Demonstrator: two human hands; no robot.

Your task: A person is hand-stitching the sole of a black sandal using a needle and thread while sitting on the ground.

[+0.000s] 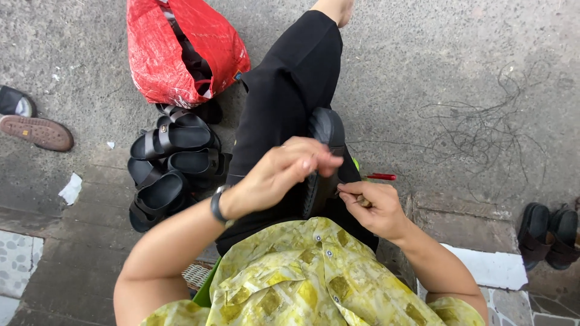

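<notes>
A: What do we see first, taking the biggest things?

B: We see the grey concrete ground (423, 72), with a red woven bag (163, 54) lying open at the top left. Just below the bag we find a pile of black sandals (172, 169), touching one another.

A: And where is the piece we are working on?

B: The black sandal (326, 130) stands on edge on our lap, against the black trouser leg (284, 90), sole side turned toward our left hand (284, 172).

A: How do we hold it?

B: Our left hand's fingers (320, 160) are pressed together at the tips, touching the sandal's edge; whether they pinch a thread we cannot tell. Our right hand (374, 208) is curled shut around a small tool handle (364, 202), just beside the sandal's lower end.

A: What smaller things lie about?

B: Another black pair (547, 232) at the right edge, a brown shoe (36, 131) at the far left, tangled dark thread (483, 133) on the concrete, a red-handled tool (380, 177) near our right hand, and a black wristband (216, 205) on our left wrist.
</notes>
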